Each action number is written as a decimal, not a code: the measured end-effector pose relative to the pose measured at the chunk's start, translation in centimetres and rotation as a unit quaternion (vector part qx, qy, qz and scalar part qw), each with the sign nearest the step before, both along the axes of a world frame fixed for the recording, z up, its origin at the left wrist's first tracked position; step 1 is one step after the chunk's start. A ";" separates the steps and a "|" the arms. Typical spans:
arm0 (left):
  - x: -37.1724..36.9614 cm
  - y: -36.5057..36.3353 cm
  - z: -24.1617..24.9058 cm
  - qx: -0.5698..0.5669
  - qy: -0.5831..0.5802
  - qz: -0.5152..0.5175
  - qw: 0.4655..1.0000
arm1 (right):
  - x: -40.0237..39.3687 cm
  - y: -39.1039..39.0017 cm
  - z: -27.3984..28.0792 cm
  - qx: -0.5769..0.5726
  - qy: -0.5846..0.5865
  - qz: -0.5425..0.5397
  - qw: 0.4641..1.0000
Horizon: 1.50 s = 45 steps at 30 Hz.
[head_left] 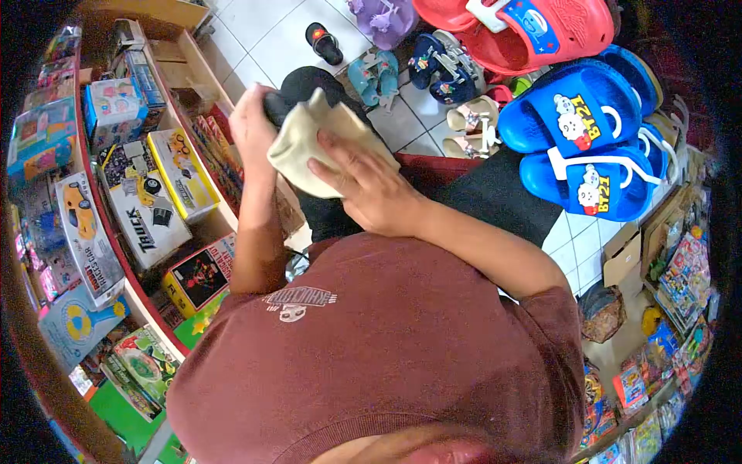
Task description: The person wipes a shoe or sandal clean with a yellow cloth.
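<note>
My left hand (253, 127) is closed around the edge of a dark object (274, 108), mostly hidden by my fingers and a cloth; its kind I cannot make out. The cream cloth (309, 131) lies bunched over that object, above my black-trousered legs. My right hand (371, 185) presses on the cloth from the right, fingers bent against it. Beyond my hands, a small black sandal (325, 44) sits on the tiled floor, near a pair of teal sandals (374, 77).
Blue slides (572, 116) and red clogs (533, 35) hang close on my right. Navy clogs (444, 66) and purple clogs (384, 22) are further off. Shelves with boxed toys (147, 201) line my left; a cardboard box (622, 255) and packaged goods stand at right.
</note>
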<state>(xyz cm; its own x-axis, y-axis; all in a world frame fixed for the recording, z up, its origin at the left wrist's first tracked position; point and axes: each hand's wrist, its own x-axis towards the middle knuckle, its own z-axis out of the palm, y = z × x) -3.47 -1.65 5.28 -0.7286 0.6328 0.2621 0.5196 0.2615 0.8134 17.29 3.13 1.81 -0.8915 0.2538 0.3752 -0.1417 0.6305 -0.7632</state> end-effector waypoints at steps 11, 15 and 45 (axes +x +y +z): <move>-2.5 0.3 -1.1 -0.180 -0.068 0.014 0.981 | 4.7 2.8 -1.3 -0.523 -0.081 -0.034 0.848; -1.8 1.4 0.4 -0.173 -0.136 -0.044 0.975 | 6.0 5.1 0.9 -0.487 -0.020 -0.125 0.864; 1.9 4.8 -9.1 0.104 -0.765 -0.121 0.624 | -2.2 4.9 0.0 -0.079 -0.172 -0.087 0.978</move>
